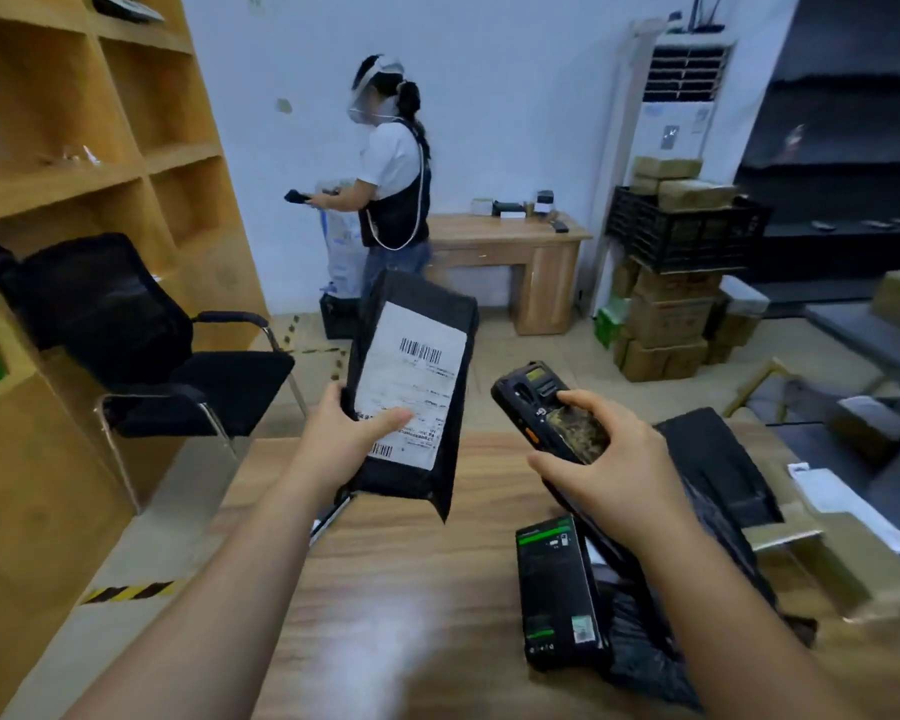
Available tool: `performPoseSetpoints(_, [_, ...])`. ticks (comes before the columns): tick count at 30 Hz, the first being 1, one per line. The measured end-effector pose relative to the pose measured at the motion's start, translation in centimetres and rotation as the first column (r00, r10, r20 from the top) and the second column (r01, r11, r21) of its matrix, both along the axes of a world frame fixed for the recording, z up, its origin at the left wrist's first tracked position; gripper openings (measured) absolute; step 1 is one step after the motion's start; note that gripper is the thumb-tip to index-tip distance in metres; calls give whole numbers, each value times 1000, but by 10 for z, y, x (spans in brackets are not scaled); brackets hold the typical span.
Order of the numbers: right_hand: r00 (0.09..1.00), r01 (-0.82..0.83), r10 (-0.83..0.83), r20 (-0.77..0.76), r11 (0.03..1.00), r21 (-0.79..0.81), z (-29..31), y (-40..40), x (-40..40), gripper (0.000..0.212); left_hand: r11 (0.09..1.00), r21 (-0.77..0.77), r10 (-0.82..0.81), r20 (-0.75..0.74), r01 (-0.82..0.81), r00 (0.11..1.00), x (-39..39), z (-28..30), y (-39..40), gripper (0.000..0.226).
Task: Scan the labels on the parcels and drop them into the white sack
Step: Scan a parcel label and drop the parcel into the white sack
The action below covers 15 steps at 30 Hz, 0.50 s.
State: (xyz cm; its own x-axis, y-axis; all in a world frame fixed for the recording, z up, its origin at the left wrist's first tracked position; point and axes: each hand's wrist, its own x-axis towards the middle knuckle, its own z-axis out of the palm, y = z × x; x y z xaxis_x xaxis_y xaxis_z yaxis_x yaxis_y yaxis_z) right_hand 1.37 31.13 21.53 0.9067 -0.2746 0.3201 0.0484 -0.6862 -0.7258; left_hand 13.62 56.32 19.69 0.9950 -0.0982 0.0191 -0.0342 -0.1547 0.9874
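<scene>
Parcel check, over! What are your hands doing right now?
Left hand holds black parcel, label up. Right hand grips scanner beside it. Nothing between them.

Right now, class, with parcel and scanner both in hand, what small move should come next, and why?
Probably tilt the scanner in the right hand toward the barcode. The left hand holds the black parcel label-up, but the scanner's head points past it.

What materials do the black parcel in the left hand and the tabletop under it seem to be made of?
Black parcel: probably thin plastic film, matte; it creases and its loose lower corner sags. Its white label looks like printed paper. Tabletop: wood or wood-look laminate, judging by the brown grain lines; a pale glare suggests a smooth, slightly glossy finish.
</scene>
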Motion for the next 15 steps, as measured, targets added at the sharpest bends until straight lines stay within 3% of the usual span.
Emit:
performPoseSetpoints(2, [995, 96, -96, 2, 995, -10, -9, -13, -18, 63, 992, -77, -107, -94, 100, 990, 2, -11, -22, 58])
performPoseSetpoints(7, [936, 351, -352, -28, 935, -46, -24, -58, -81, 61, 920, -146, -387, -176, 365, 905, -14, -34, -104, 42])
performPoseSetpoints(15, [700, 714, -714, 7, 699, -40, -21, -130, -217, 63, 667, -199, -744, -130, 718, 656, -99, -20, -252, 60])
